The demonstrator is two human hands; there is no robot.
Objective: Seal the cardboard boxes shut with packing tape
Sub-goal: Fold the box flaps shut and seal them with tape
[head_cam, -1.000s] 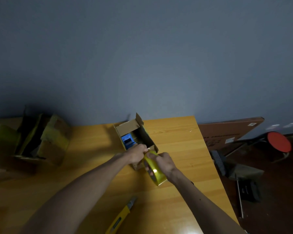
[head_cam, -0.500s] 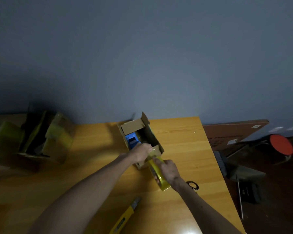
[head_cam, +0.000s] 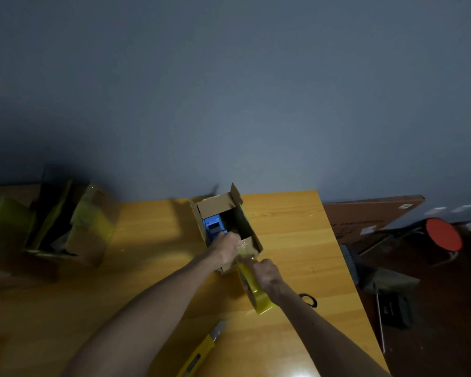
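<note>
While small brown cardboard box [head_cam: 252, 233] sits open on yellow wooden table [head_cam: 297, 240], left hand [head_cam: 226, 250] pinches clear tape end [head_cam: 244, 246] at its near flap; right hand [head_cam: 267, 276] grips yellow packing-tape roll [head_cam: 257, 293]. Best: close flaps first, then pull taut, straight.

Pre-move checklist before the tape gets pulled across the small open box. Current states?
1. Flaps closed: not ok. The small brown cardboard box is open, its far flap stands up, and a blue object shows inside.
2. Tape end anchored: cannot tell. The left hand covers it at the box's near edge.
3. Roll held: ok. The right hand grips the yellow packing tape roll.
4. Cutter nearby: ok. The yellow utility knife lies on the wooden table.
</note>
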